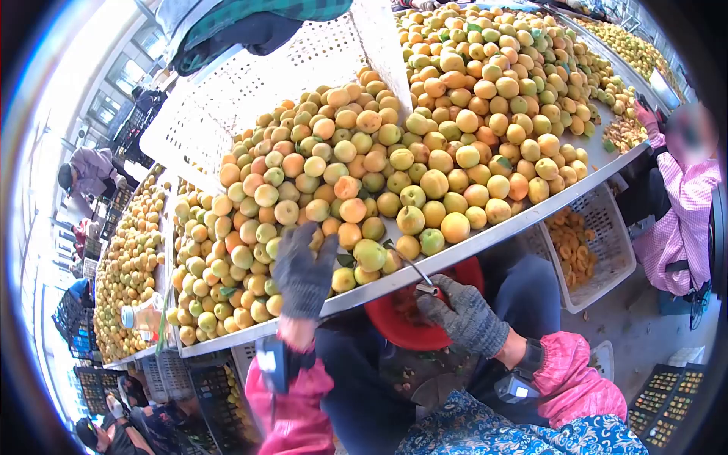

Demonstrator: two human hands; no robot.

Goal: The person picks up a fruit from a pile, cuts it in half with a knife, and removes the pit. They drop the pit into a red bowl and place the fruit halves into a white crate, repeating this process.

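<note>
My left hand (305,271), in a grey knit glove, reaches over the near edge of a heap of apricots (364,171). Its fingers are apart and slightly blurred, and the fingertips are against or just above the fruit. In my right hand (466,317), also gloved, is a thin metal-shafted hand tool (426,285). The shaft points up and left toward the table's metal rim (455,262); most of the handle is hidden in the fist. Below the rim, beside this hand, stands a red basin (406,326) with orange bits inside.
A white perforated crate (201,125) lies tipped at the back of the heap. Right of my knees, another white crate (607,254) holds apricot halves (570,249). A bottle (144,317) stands at left. A person in a pink checked top (682,216) works at right; others are at left.
</note>
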